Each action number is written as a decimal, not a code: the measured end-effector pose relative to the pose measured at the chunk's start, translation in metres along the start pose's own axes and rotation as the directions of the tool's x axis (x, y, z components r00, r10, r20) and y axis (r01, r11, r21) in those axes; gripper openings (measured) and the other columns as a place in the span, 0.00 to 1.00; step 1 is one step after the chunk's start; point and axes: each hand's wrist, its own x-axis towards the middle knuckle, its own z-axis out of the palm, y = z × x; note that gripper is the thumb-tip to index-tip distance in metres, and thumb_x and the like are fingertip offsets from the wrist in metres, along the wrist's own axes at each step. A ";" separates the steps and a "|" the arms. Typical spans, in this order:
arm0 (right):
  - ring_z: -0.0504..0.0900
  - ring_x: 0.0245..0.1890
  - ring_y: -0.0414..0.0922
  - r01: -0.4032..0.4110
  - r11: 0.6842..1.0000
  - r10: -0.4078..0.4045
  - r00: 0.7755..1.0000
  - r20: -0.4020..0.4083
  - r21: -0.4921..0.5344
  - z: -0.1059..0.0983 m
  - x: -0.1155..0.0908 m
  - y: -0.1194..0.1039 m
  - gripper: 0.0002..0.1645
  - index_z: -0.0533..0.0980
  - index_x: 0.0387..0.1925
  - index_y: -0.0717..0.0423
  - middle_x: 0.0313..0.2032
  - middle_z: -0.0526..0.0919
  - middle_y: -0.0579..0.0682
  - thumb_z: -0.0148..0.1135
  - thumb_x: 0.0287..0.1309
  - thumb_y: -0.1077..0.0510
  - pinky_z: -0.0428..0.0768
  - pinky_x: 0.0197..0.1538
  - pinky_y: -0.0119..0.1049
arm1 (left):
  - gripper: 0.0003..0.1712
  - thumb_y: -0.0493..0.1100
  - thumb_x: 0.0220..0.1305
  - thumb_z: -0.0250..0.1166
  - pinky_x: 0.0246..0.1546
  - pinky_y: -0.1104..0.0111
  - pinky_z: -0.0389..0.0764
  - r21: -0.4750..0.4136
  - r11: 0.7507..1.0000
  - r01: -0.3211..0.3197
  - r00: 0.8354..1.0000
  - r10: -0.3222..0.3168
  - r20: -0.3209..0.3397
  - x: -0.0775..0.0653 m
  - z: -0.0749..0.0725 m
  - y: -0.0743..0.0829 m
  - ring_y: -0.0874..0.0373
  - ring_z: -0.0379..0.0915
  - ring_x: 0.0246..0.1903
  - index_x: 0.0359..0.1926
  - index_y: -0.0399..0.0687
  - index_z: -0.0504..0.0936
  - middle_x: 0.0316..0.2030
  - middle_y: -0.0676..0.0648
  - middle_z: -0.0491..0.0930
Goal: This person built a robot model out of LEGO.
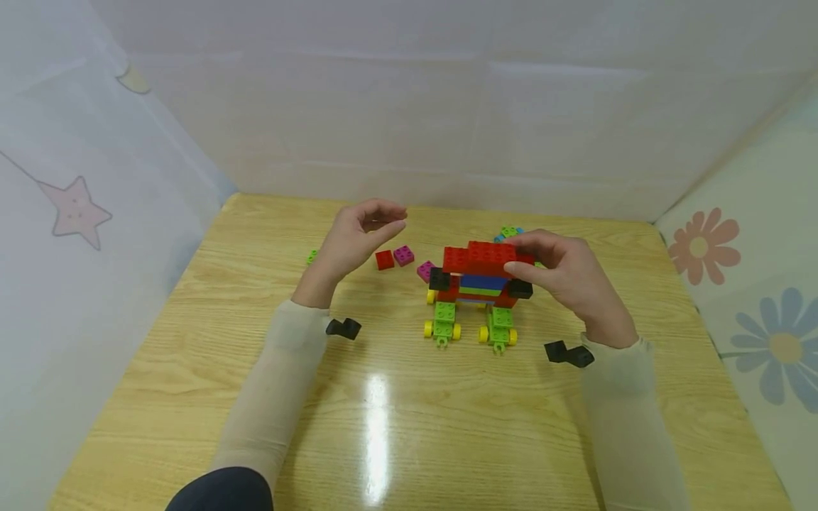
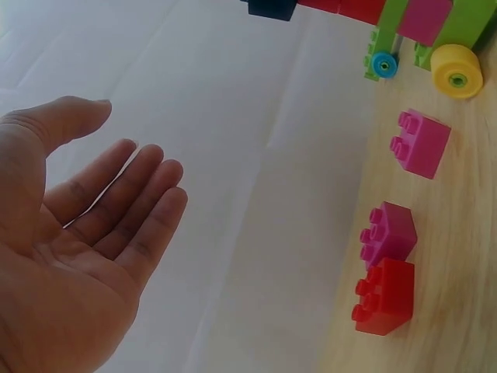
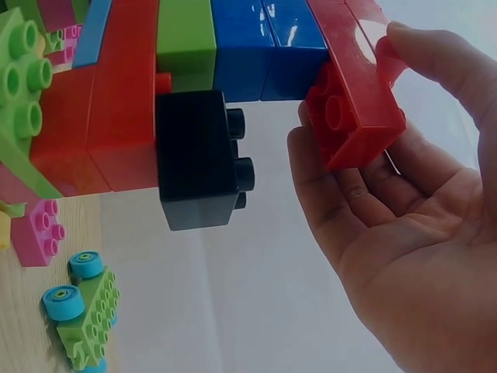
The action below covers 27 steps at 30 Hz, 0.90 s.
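A toy-brick vehicle (image 1: 481, 282) stands right of the middle of the table, built of red, blue, green and black bricks on green wheeled bases with yellow wheels. My right hand (image 1: 562, 273) grips the right end of its red top layer, thumb in front and fingers behind. In the right wrist view that red brick (image 3: 377, 101) overhangs a black brick (image 3: 198, 159), with a gap between them. Over the table to the left, my left hand (image 1: 351, 238) hovers with nothing in it, its fingers loosely bent and the thumb apart.
Behind and left of the vehicle lie a red brick (image 1: 385, 260) and two magenta bricks (image 2: 423, 144). A green wheeled base (image 3: 92, 318) with blue wheels sits at the back right. Partly behind the left wrist is a green brick (image 1: 312, 256). White cloth walls (image 1: 396, 128) edge the wooden table.
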 end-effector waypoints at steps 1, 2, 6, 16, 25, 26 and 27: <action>0.83 0.72 0.48 -0.004 1.000 0.004 1.000 -0.003 0.001 0.000 0.000 0.000 0.25 0.85 0.67 0.50 0.64 0.87 0.46 0.75 0.75 0.48 0.77 0.80 0.51 | 0.20 0.50 0.81 0.71 0.68 0.53 0.87 0.001 1.000 0.001 1.000 -0.001 0.000 0.000 0.000 -0.001 0.50 0.87 0.62 0.66 0.47 0.87 0.63 0.44 0.88; 0.83 0.71 0.47 -0.008 1.000 0.008 1.000 -0.009 0.003 0.000 0.000 0.000 0.25 0.85 0.67 0.49 0.63 0.88 0.45 0.76 0.75 0.48 0.79 0.78 0.46 | 0.20 0.50 0.81 0.71 0.68 0.53 0.87 0.002 1.000 0.005 1.000 -0.005 0.001 0.001 0.000 -0.003 0.49 0.87 0.62 0.66 0.47 0.87 0.64 0.43 0.88; 0.86 0.63 0.41 0.002 1.000 -0.001 1.000 -0.020 0.009 0.000 0.000 0.002 0.23 0.86 0.66 0.49 0.60 0.89 0.44 0.76 0.74 0.49 0.83 0.65 0.27 | 0.20 0.50 0.81 0.71 0.69 0.52 0.87 0.010 1.000 0.027 1.000 -0.027 -0.004 0.001 0.001 -0.007 0.49 0.87 0.63 0.66 0.48 0.87 0.64 0.44 0.88; 0.86 0.61 0.37 0.009 1.000 -0.009 1.000 -0.022 0.003 0.000 0.000 0.001 0.24 0.86 0.66 0.49 0.58 0.89 0.41 0.76 0.74 0.48 0.81 0.64 0.23 | 0.21 0.51 0.81 0.71 0.71 0.51 0.86 0.012 0.996 0.085 0.996 -0.084 -0.010 0.007 0.005 -0.026 0.47 0.86 0.64 0.67 0.48 0.86 0.67 0.41 0.86; 0.87 0.60 0.38 0.005 1.000 -0.005 1.000 -0.013 0.016 0.002 -0.001 -0.001 0.24 0.85 0.66 0.50 0.60 0.89 0.44 0.76 0.75 0.49 0.83 0.61 0.23 | 0.22 0.51 0.79 0.73 0.75 0.49 0.82 0.048 0.994 0.096 0.992 -0.092 -0.083 0.008 0.007 -0.043 0.45 0.83 0.68 0.67 0.49 0.87 0.65 0.43 0.87; 0.87 0.60 0.38 0.001 1.000 0.000 1.000 -0.014 0.018 0.002 -0.002 -0.002 0.24 0.85 0.66 0.49 0.60 0.89 0.44 0.76 0.75 0.49 0.84 0.61 0.24 | 0.22 0.50 0.79 0.73 0.75 0.49 0.82 0.050 0.994 0.095 0.992 -0.091 -0.084 0.008 0.008 -0.043 0.45 0.82 0.69 0.67 0.48 0.87 0.65 0.42 0.87; 0.87 0.60 0.38 -0.002 1.000 0.002 1.000 -0.015 0.021 0.003 -0.002 -0.002 0.24 0.85 0.66 0.49 0.60 0.89 0.45 0.76 0.74 0.49 0.84 0.60 0.24 | 0.22 0.50 0.79 0.73 0.75 0.49 0.81 0.051 0.994 0.096 0.992 -0.092 -0.084 0.008 0.009 -0.045 0.44 0.82 0.69 0.67 0.48 0.87 0.65 0.42 0.87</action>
